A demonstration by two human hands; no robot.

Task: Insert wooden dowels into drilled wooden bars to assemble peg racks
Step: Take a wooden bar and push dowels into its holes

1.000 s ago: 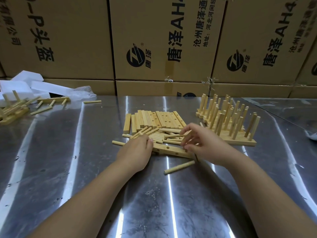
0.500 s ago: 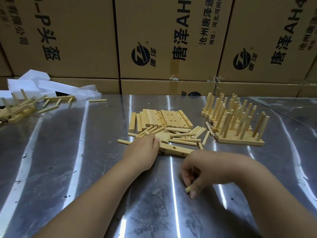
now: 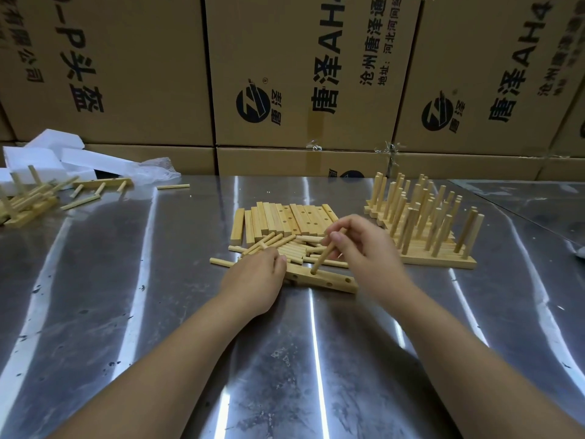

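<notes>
The right hand point(image 3: 364, 248) pinches a dowel point(image 3: 327, 251) in its fingertips, tilted, its low end at a hole in the bar point(image 3: 326, 280). The left hand point(image 3: 253, 280) presses flat on the bar's left end, on the metal table point(image 3: 158, 312). Next, I think, the dowel needs standing straight and a firm push down.

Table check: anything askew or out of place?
A stray dowel lies alone at the far left, away from the loose pile. Beside it a half-built rack lies with pegs leaning every way, unlike the upright finished racks. Nothing looks broken.
</notes>
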